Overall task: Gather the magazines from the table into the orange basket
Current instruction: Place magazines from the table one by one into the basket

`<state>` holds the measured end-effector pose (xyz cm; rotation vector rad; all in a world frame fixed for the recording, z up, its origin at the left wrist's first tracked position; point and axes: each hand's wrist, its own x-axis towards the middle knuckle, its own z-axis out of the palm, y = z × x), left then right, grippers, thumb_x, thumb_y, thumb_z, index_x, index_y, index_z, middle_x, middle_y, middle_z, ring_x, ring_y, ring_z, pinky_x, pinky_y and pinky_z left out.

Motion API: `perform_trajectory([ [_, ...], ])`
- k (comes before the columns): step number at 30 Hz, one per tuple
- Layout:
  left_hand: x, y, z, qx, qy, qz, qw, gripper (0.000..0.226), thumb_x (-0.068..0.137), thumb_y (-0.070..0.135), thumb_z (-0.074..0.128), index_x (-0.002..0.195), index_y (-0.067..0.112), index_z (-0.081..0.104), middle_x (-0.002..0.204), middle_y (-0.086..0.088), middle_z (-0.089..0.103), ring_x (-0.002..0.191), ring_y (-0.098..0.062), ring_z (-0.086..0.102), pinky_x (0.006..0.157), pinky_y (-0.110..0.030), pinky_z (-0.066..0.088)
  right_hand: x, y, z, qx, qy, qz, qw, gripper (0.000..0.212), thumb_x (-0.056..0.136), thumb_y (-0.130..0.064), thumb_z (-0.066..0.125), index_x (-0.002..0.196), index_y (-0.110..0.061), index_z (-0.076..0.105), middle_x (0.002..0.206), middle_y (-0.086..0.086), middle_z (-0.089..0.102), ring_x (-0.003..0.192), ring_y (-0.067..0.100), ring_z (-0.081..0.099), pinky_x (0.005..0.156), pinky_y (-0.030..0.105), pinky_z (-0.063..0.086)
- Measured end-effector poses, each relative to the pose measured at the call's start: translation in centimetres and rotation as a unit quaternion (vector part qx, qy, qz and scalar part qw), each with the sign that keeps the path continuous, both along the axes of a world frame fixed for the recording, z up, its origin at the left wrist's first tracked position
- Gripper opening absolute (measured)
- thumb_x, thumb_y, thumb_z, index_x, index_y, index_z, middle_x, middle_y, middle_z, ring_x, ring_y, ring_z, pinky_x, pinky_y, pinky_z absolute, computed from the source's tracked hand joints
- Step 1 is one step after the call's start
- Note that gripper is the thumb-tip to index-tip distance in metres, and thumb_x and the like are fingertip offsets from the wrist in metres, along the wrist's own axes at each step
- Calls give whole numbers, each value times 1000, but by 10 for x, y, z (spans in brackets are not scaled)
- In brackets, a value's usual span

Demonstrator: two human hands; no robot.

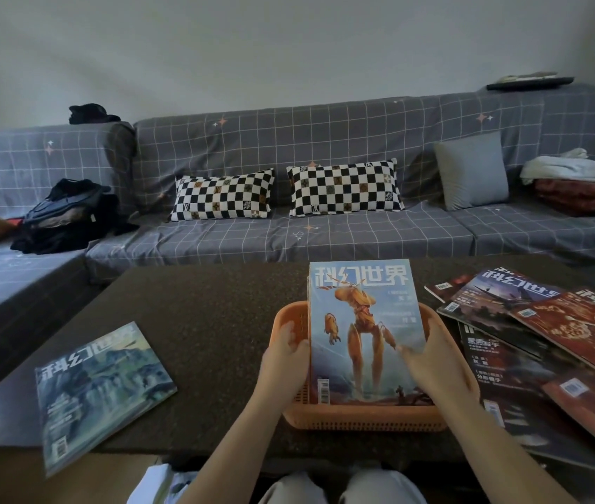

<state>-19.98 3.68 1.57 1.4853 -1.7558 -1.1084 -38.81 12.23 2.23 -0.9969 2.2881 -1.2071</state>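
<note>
Both hands are gripping a stack of magazines (365, 336) that is standing on its lower edge inside the orange basket (363, 418). Left hand (283, 361) is holding the stack's left edge, fingers curled round the spines and thumb lying at the edge of the front cover. Right hand (430, 361) is clasping the right edge, thumb pressing on the front cover. Front cover is showing an orange long-legged figure on a blue ground, and the stack is leaning slightly away from the person, its top rising above the basket's far rim.

Basket is sitting on the dark table (212, 321), near the front edge, directly ahead of the person's knees.

One blue-green magazine (99, 391) is lying flat at the table's left, well apart from the basket, with a lower corner overhanging the front edge. A loose pile of magazines (550, 343), mostly dark and red covers, is lying overlapped at the right, just beside the basket.

Behind the table, a grey checked sofa (325, 234) is carrying two chequered cushions (223, 194), a grey cushion (472, 170) and heaped clothing (67, 216).
</note>
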Motion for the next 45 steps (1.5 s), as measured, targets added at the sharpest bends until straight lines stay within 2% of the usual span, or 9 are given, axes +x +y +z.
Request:
perform_trajectory([
  [3, 25, -1, 8, -35, 25, 12, 999, 46, 96, 25, 52, 140, 23, 41, 133, 2, 57, 85, 3, 53, 58, -13, 39, 33, -3, 10, -70, 21, 22, 997, 58, 87, -21, 63, 139, -20, 36, 132, 5, 53, 103, 18, 61, 73, 21, 49],
  [7, 68, -3, 10, -65, 58, 28, 996, 47, 95, 20, 54, 141, 23, 41, 132, 3, 56, 87, 3, 58, 58, -11, 43, 92, -20, 21, -111, 49, 90, 989, 46, 89, -24, 61, 132, -21, 45, 131, 3, 55, 112, 16, 56, 94, 29, 45],
  [11, 120, -7, 6, -85, 72, 67, 992, 38, 97, 19, 51, 135, 23, 48, 123, 7, 59, 89, 2, 59, 62, -12, 43, 151, -43, 17, -113, -16, 183, 976, 42, 90, -25, 58, 131, -25, 48, 134, -6, 53, 120, 10, 51, 87, 18, 35],
  [21, 236, -26, -36, -78, 43, 223, 971, 32, 97, 18, 50, 128, 17, 55, 112, 4, 62, 92, -2, 57, 69, -16, 46, 266, -119, -35, -50, -140, 329, 933, 23, 88, -22, 62, 109, -29, 56, 109, -8, 62, 90, -3, 55, 85, 23, 50],
  [31, 300, -41, -80, -10, -96, 349, 932, 41, 98, 22, 50, 136, 7, 50, 146, -15, 42, 139, -27, 31, 106, -39, 33, 300, -164, -78, 100, -79, 402, 907, 54, 88, -35, 60, 138, -24, 42, 139, 3, 46, 120, 16, 48, 84, 22, 40],
  [35, 309, -40, -85, -64, -7, 383, 921, 32, 94, 14, 59, 124, 5, 60, 116, -11, 63, 104, -31, 60, 68, -31, 49, 302, -168, -81, 148, -39, 400, 904, 64, 86, -41, 60, 143, -29, 33, 141, 8, 33, 123, 23, 44, 98, 30, 37],
  [38, 316, -38, -84, -38, 75, 387, 918, 54, 88, 12, 69, 138, 9, 49, 99, -2, 66, 68, -18, 65, 41, -15, 46, 301, -169, -79, 144, 9, 406, 902, 63, 86, -40, 59, 142, -25, 34, 138, 5, 41, 128, 23, 36, 102, 34, 34],
  [40, 320, -37, -81, 43, 138, 375, 916, 64, 81, 10, 75, 138, 5, 46, 97, -8, 66, 67, -18, 65, 42, -18, 49, 298, -165, -77, 141, 35, 395, 907, 61, 87, -40, 58, 141, -20, 37, 136, 4, 45, 127, 22, 38, 102, 35, 36],
  [45, 323, -21, -81, 232, 280, 240, 900, 22, 88, 6, 63, 107, -2, 57, 86, -17, 67, 59, -24, 69, 51, -28, 55, 283, -140, -81, 151, 52, 336, 928, 56, 86, -41, 58, 133, -13, 46, 126, 7, 53, 111, 20, 54, 89, 31, 47],
])
